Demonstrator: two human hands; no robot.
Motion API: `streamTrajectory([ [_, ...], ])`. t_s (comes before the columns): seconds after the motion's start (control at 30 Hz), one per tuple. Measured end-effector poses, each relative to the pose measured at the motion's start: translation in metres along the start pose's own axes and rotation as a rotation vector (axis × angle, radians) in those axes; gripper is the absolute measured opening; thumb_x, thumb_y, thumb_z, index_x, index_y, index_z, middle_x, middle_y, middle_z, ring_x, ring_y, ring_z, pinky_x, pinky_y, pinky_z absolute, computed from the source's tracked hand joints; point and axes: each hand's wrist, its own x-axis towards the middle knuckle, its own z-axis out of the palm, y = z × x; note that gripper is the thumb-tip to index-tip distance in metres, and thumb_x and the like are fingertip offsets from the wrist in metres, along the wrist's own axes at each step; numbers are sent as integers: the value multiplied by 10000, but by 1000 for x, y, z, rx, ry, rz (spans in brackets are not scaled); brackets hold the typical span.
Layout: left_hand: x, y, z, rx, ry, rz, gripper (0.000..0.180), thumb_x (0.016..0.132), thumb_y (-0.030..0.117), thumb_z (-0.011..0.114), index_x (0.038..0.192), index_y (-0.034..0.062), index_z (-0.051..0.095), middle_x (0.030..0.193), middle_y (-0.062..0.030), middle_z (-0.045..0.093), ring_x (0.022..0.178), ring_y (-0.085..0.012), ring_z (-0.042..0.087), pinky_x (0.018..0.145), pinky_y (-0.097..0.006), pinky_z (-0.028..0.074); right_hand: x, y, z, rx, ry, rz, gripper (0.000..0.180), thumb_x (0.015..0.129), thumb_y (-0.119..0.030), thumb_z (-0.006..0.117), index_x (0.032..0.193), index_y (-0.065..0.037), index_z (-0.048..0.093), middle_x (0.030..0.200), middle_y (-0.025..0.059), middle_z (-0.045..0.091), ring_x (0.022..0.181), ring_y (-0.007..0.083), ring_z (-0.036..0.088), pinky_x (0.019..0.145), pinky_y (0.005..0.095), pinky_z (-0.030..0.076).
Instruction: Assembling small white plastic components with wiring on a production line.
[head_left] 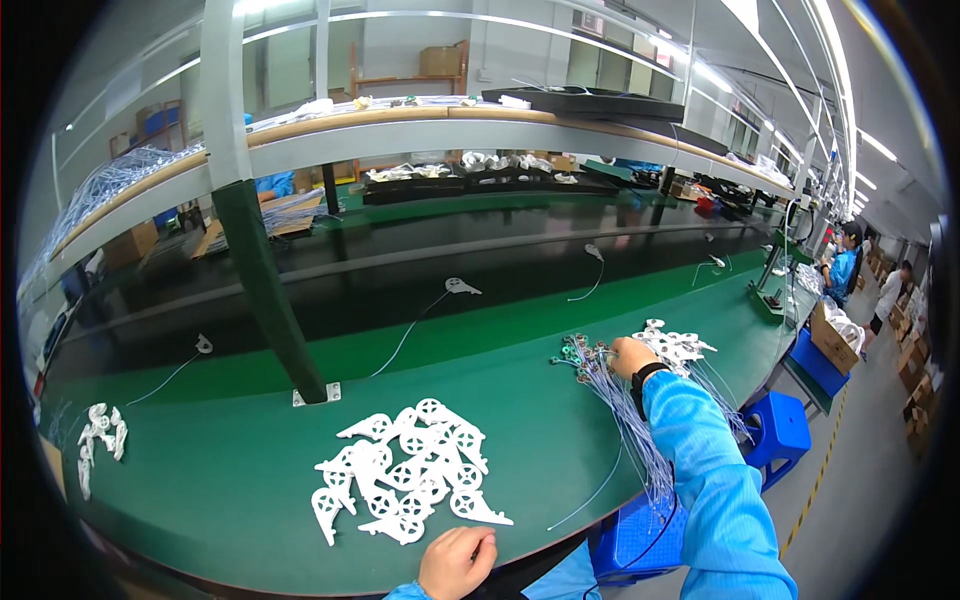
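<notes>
My right hand point(632, 357) reaches over the far end of a bundle of thin, pale wires point(630, 425), among small green and reddish ends point(577, 352). Its fingers are drawn together, and what they pinch is hidden. Just beyond it lies a heap of white plastic parts point(680, 345). My left hand point(457, 562) rests curled at the bench's near edge, with nothing visible sticking out of it. In front of it spreads a pile of white plastic parts point(405, 470), each a spoked ring with a pointed tail.
A smaller group of white parts point(100, 440) lies far left. Along a dark conveyor belt point(520, 250), white pieces with wires are spaced out. A post point(265, 290) rises from the green bench point(230, 460). Blue stools point(778, 430) stand right; other people point(845, 265) are farther off.
</notes>
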Motion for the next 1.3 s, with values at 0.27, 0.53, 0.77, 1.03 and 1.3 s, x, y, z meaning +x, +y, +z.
streamTrajectory([
  [0.27,5,10,-8,-20,-31,-1,94,811,78,587,858,6,625,806,-174,624,751,-344,607,662,-386,482,-5,-14,-55,459,126,-1,221,864,-181,556,829,31,607,587,133,593,535,228,607,559,367,464],
  [0.53,11,15,-6,-7,-5,39,104,809,74,585,864,-5,626,800,-174,620,745,-354,595,658,-396,473,-24,-15,-172,560,446,-109,209,914,-216,493,854,-17,507,595,79,519,531,181,502,516,333,399],
  [0.77,20,14,15,336,-90,-68,348,804,277,609,1093,86,581,724,-132,567,615,-318,573,546,-436,458,-81,-36,-236,918,421,-59,210,954,-275,436,995,-70,460,655,38,569,466,77,472,393,207,341],
  [1.03,23,20,16,657,-157,-203,186,815,241,593,887,71,566,783,-165,550,683,-337,577,586,-439,463,-124,-17,-202,1235,-74,59,173,939,-217,491,980,-49,494,752,101,610,636,193,632,549,283,517],
  [1.3,20,9,4,382,-111,-193,111,778,72,550,857,19,492,766,-193,585,713,-353,594,623,-470,458,-157,87,-215,1322,273,169,124,942,-187,473,973,-70,499,742,80,593,604,178,600,516,267,495],
])
